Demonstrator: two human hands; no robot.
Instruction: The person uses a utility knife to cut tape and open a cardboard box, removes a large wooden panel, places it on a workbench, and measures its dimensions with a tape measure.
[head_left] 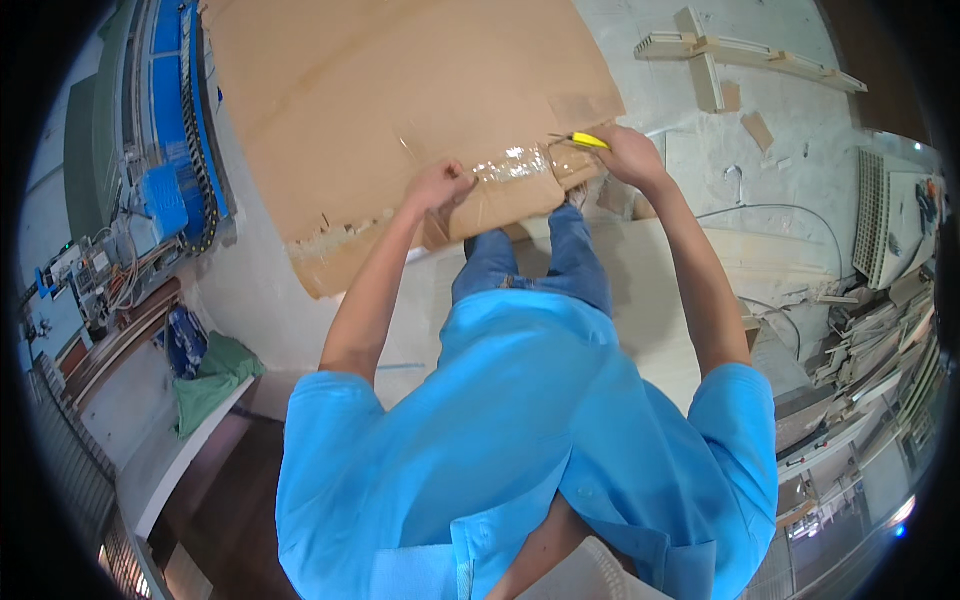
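A large brown cardboard sheet (420,80) lies in front of my legs, its near edge torn and folded. Shiny clear packing tape (514,163) runs along that edge. In my right hand (632,158), closed around its handle, is a yellow utility knife (589,141); the dark blade end points left over the taped corner. My left hand (440,188) is closed with fingertips drawn together at the near edge, beside the left end of the tape. Whatever those fingers pinch, if anything, is too small to make out.
A blue machine (170,190) with a cable chain stands on the left. Below it a green cloth (215,375) hangs over a ledge. Pale joined strips (750,55) lie at the far right. A pile of scrap boards (885,340) and a loose cable (800,208) occupy the right side.
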